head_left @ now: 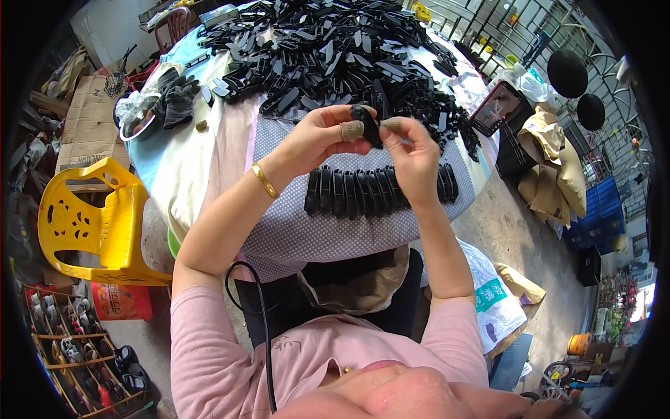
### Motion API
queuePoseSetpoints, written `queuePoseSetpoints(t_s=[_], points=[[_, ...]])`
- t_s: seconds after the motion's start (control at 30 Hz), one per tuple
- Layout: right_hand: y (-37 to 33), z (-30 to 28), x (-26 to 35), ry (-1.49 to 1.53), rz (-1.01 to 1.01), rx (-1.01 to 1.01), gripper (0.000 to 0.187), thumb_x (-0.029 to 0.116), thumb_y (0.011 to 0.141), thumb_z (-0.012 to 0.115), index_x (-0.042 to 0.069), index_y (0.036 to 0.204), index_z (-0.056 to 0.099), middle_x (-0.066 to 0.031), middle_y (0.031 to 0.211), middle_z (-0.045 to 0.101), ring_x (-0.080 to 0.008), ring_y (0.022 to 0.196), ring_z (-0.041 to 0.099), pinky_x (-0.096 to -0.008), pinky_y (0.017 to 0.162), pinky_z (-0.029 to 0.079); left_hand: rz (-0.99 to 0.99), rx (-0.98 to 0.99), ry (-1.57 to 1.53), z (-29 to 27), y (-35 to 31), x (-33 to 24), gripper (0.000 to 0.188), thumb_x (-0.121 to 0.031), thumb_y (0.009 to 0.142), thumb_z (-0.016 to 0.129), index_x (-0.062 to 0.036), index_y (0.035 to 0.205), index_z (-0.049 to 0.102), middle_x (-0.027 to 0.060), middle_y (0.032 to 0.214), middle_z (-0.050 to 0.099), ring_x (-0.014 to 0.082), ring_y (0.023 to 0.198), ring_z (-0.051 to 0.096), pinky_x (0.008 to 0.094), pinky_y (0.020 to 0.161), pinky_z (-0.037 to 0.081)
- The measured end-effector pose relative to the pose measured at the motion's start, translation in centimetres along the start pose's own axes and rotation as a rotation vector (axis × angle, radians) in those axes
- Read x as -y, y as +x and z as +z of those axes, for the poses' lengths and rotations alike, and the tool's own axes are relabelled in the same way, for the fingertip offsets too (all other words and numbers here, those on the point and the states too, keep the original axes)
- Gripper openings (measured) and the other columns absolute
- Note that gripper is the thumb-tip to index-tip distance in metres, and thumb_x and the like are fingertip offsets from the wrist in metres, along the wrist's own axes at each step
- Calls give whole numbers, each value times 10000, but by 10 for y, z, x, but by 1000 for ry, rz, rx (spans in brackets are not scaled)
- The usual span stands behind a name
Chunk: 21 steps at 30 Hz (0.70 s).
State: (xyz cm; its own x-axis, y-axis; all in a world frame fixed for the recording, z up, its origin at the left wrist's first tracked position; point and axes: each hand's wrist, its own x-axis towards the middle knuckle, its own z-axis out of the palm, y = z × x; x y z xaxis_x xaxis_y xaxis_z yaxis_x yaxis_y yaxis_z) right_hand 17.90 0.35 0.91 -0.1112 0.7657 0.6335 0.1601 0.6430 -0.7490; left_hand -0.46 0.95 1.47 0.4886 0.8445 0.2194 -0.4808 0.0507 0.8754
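Observation:
Raised over the table's near side, my left hand (pixel 326 136) grips a small, dark, elongated black plastic piece (pixel 366 124) between thumb and fingers. My right hand (pixel 413 155) meets it from the right, its thumb and finger pinched at the piece's edge. Tan tape-like wraps cover a finger on each hand. Below the hands, a row of similar long black pieces (pixel 354 193) stands side by side on the dotted cloth (pixel 279 227); my right wrist hides part of it. Beyond lies a large heap of loose black pieces (pixel 328 52).
Black gloves (pixel 180 98) and a white bowl (pixel 143 129) holding clear plastic sit at the table's left. A yellow chair (pixel 118 230) stands left. An open paper bag (pixel 391 283) is at my lap. A tablet-like screen (pixel 501 108) stands right, near brown sacks (pixel 555 167).

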Motion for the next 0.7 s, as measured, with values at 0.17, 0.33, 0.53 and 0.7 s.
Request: queuePoseSetpoints(t_s=[0.17, 0.33, 0.53, 0.7], points=[[8, -4, 16, -21, -114, -129, 109, 85, 805, 655, 12, 878, 622, 0, 737, 620, -47, 665, 553, -180, 608, 452, -61, -50, 63, 3, -1, 6, 376, -158, 873, 563, -10, 1209, 481, 51, 970, 600, 136, 839, 607, 257, 751, 515], [1, -4, 25, -68, -198, -94, 132, 75, 786, 672, 7, 889, 625, -28, 763, 635, -65, 647, 575, -189, 592, 458, -16, -45, 61, 20, -4, 6, 293, -162, 864, 577, -10, 1075, 442, 63, 973, 580, 132, 880, 598, 265, 757, 501], [0, 1, 22, -201, -266, -91, 111, 39, 763, 673, -10, 853, 631, -60, 746, 643, -101, 638, 601, -219, 591, 472, 120, -202, 467, 29, -5, 10, 286, -123, 863, 565, -2, 1065, 403, 17, 800, 519, 95, 677, 559, 238, 625, 475], [2, 0, 14, -323, -355, -95, 109, 26, 748, 676, -12, 839, 631, -84, 739, 642, -127, 622, 606, -230, 589, 477, -74, -198, 242, 35, -7, 5, 340, -272, 926, 418, -12, 1141, 378, 30, 630, 476, 91, 523, 448, 220, 506, 384]])
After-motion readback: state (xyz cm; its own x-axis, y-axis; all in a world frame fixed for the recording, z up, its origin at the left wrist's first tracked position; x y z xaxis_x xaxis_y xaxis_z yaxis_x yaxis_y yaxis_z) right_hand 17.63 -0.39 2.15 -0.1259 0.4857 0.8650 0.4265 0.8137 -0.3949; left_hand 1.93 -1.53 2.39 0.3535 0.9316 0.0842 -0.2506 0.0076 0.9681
